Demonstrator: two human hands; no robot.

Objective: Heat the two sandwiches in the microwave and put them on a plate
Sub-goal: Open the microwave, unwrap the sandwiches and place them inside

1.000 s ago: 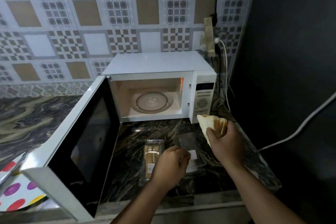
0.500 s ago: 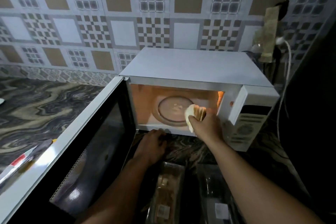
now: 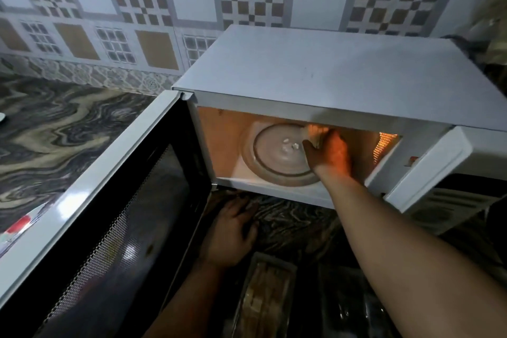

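While the right hand [image 3: 330,155] held the sandwich [image 3: 315,133] in curled fingers over the glass turntable's [image 3: 274,158] far right edge, the left hand [image 3: 233,230] rested flat on the surface [image 3: 296,223].

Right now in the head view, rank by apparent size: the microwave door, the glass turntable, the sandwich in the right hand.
1. Microwave door, largest, though being nearest the camera inflates it.
2. Glass turntable.
3. Sandwich, smallest, but mostly hidden by the right hand, so its full size is unclear.
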